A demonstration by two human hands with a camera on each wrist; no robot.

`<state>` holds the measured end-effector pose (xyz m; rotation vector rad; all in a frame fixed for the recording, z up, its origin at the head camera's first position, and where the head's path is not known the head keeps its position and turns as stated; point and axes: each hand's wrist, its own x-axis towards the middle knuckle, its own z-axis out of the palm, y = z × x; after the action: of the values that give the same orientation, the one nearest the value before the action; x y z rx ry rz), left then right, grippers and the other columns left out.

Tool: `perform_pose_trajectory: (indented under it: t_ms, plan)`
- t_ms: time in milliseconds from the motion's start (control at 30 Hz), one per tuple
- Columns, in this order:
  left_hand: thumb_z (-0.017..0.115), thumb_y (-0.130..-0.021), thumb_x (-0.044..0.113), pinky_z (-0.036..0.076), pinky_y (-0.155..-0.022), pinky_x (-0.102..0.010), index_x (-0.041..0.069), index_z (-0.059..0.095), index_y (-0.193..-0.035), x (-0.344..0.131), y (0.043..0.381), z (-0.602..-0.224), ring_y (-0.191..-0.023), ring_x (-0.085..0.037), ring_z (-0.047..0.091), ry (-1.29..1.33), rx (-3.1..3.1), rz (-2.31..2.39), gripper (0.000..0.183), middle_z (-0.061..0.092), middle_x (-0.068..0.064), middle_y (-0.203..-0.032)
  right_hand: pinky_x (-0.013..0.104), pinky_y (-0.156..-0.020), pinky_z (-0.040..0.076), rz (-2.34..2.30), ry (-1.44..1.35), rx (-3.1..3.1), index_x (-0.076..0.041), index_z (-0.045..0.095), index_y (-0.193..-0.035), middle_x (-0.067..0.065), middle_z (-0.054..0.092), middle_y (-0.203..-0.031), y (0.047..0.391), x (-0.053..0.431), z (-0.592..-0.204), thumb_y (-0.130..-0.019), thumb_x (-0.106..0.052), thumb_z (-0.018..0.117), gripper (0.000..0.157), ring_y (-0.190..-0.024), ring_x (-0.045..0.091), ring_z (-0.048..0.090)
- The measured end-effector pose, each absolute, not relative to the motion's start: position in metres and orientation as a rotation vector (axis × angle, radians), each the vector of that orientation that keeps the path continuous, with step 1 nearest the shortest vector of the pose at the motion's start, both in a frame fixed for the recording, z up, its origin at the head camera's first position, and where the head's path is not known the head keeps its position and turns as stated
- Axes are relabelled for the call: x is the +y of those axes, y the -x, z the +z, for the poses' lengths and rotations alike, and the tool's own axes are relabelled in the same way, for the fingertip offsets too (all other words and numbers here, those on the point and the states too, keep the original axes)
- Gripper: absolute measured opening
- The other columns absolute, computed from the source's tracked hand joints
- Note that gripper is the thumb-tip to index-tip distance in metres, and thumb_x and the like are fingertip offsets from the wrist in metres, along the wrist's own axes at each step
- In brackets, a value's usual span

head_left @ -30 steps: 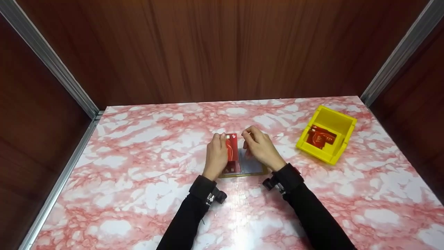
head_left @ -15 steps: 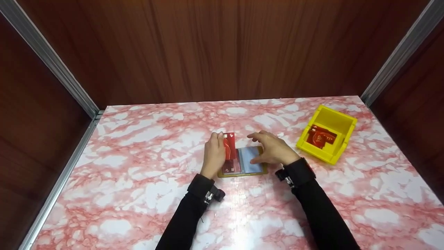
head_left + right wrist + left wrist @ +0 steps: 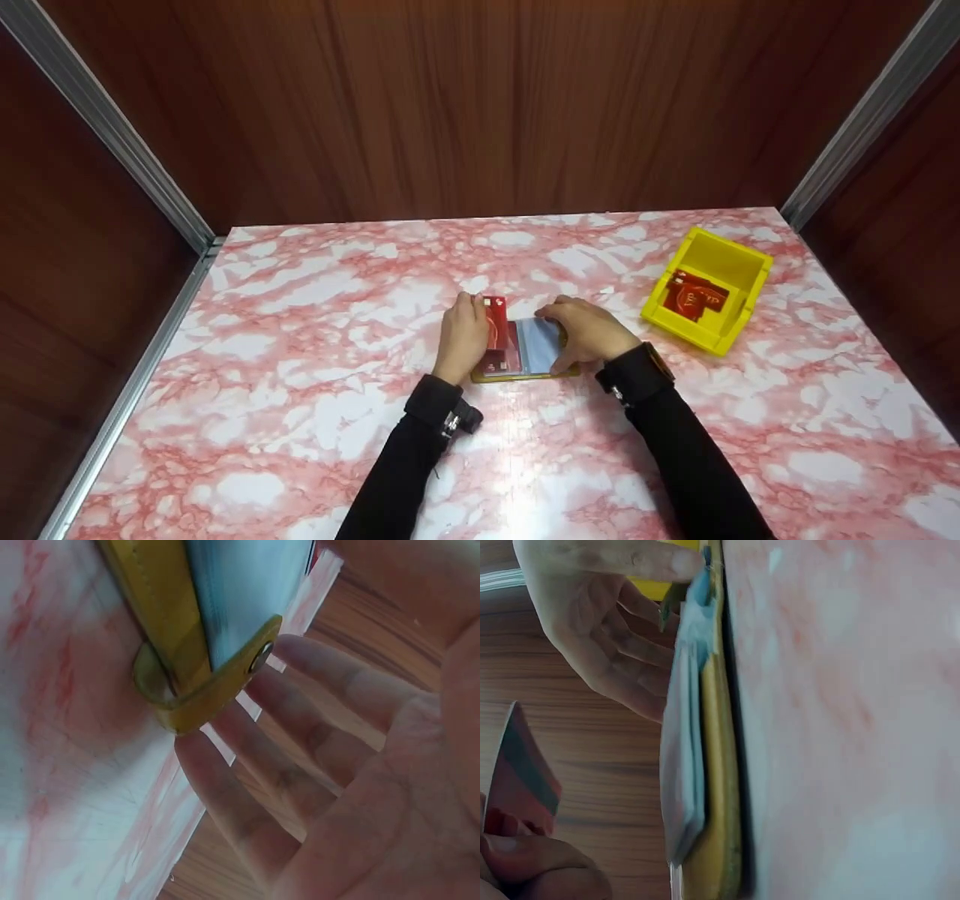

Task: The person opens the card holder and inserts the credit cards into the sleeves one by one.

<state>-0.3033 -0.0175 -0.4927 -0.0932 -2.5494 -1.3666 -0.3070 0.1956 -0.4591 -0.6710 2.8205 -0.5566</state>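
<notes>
An open yellow card holder [image 3: 525, 377] with clear plastic sleeves [image 3: 540, 346] lies on the table. Over its left half my left hand [image 3: 461, 337] pinches a red card [image 3: 497, 322]; the left wrist view shows the lifted card [image 3: 526, 772] between thumb and fingers. Another red card [image 3: 495, 366] shows in the left sleeve. My right hand [image 3: 594, 331] spans the holder's right side, thumb near the front edge. In the right wrist view its extended fingers [image 3: 262, 765] are at the yellow snap strap [image 3: 217, 690].
A yellow bin [image 3: 724, 259] with several red cards [image 3: 694, 296] in it stands on the right of the marbled table [image 3: 337, 390]. Brown wood-look panels [image 3: 480, 112] rise behind and at both sides.
My right hand has moved right, off the middle of the holder, and come down onto its right edge. My left hand keeps the red card and has lowered it slightly towards me.
</notes>
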Motion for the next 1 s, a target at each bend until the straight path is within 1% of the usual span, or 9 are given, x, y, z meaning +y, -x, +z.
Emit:
perform_pose_trajectory:
  t_ms: [167,367,433,533,633,700,767,933,1000]
  plan:
    - [0.046,-0.105,0.013,0.056,-0.083,-0.053,-0.005,0.058,-0.097,-0.015,0.301,-0.494,-0.090,-0.041,0.069,0.067,-2.633,-1.303,0.023,0.066,-0.022,-0.084,0.047,-0.096,0.051,-0.552,0.677,2.797,-0.008,0.065,-0.137,0.012,0.065,-0.120,0.309,0.197,-0.460,-0.058,-0.023,0.103,0.090,-0.102,0.028,0.059]
    - [0.047,-0.104,0.012,0.057,-0.086,-0.054,-0.007,0.061,-0.100,-0.014,0.298,-0.495,-0.092,-0.043,0.070,0.166,-2.757,-1.248,0.024,0.069,-0.027,-0.090,0.050,-0.104,0.049,-0.545,0.742,2.759,-0.004,0.064,-0.139,0.014,0.064,-0.125,0.313,0.204,-0.461,-0.058,-0.021,0.102,0.091,-0.110,0.031,0.058]
    - [0.050,-0.104,0.011,0.057,-0.082,-0.051,-0.005,0.062,-0.095,-0.014,0.299,-0.495,-0.087,-0.039,0.070,0.184,-2.777,-1.231,0.022,0.068,-0.024,-0.087,0.050,-0.106,0.048,-0.541,0.764,2.749,-0.004,0.063,-0.140,0.014,0.064,-0.125,0.314,0.206,-0.462,-0.059,-0.021,0.102,0.091,-0.112,0.032,0.058]
    - [0.055,-0.103,0.010,0.057,-0.070,-0.042,0.003,0.058,-0.082,-0.015,0.299,-0.495,-0.071,-0.029,0.066,0.177,-2.801,-1.268,0.023,0.062,-0.013,-0.076,0.050,-0.107,0.048,-0.538,0.784,2.741,-0.004,0.063,-0.140,0.014,0.064,-0.125,0.316,0.208,-0.462,-0.060,-0.021,0.102,0.091,-0.114,0.032,0.058]
    - [0.059,-0.102,0.011,0.052,-0.057,-0.029,0.010,0.050,-0.073,-0.016,0.299,-0.494,-0.057,-0.017,0.057,0.149,-2.836,-1.331,0.030,0.052,-0.003,-0.068,0.050,-0.107,0.047,-0.541,0.779,2.736,-0.004,0.063,-0.140,0.014,0.064,-0.126,0.316,0.207,-0.463,-0.060,-0.022,0.102,0.091,-0.115,0.033,0.057]
    - [0.061,-0.101,0.011,0.048,-0.052,-0.024,0.013,0.047,-0.071,-0.015,0.299,-0.494,-0.053,-0.013,0.054,0.143,-2.856,-1.357,0.033,0.049,0.001,-0.066,0.050,-0.108,0.047,-0.541,0.762,2.730,-0.005,0.063,-0.141,0.013,0.064,-0.127,0.316,0.207,-0.463,-0.060,-0.022,0.102,0.091,-0.116,0.032,0.057]
    - [0.062,-0.101,0.012,0.045,-0.050,-0.022,0.015,0.045,-0.071,-0.015,0.300,-0.494,-0.052,-0.012,0.054,0.149,-2.873,-1.362,0.035,0.048,0.003,-0.064,0.050,-0.108,0.047,-0.534,0.747,2.728,-0.005,0.063,-0.141,0.013,0.063,-0.127,0.316,0.206,-0.463,-0.060,-0.022,0.102,0.091,-0.117,0.032,0.057]
    - [0.064,-0.101,0.014,0.039,-0.054,-0.022,0.016,0.042,-0.068,-0.015,0.301,-0.495,-0.057,-0.013,0.051,0.200,-2.864,-1.315,0.040,0.043,0.004,-0.063,0.049,-0.105,0.048,-0.521,0.743,2.735,-0.005,0.063,-0.140,0.012,0.064,-0.123,0.317,0.206,-0.462,-0.060,-0.023,0.102,0.091,-0.113,0.030,0.056]
    - [0.064,-0.101,0.013,0.040,-0.053,-0.021,0.016,0.041,-0.067,-0.015,0.301,-0.496,-0.056,-0.011,0.050,0.211,-2.851,-1.343,0.041,0.044,0.004,-0.063,0.049,-0.103,0.049,-0.510,0.762,2.745,-0.004,0.064,-0.139,0.012,0.064,-0.120,0.317,0.206,-0.461,-0.059,-0.023,0.102,0.090,-0.111,0.030,0.057]
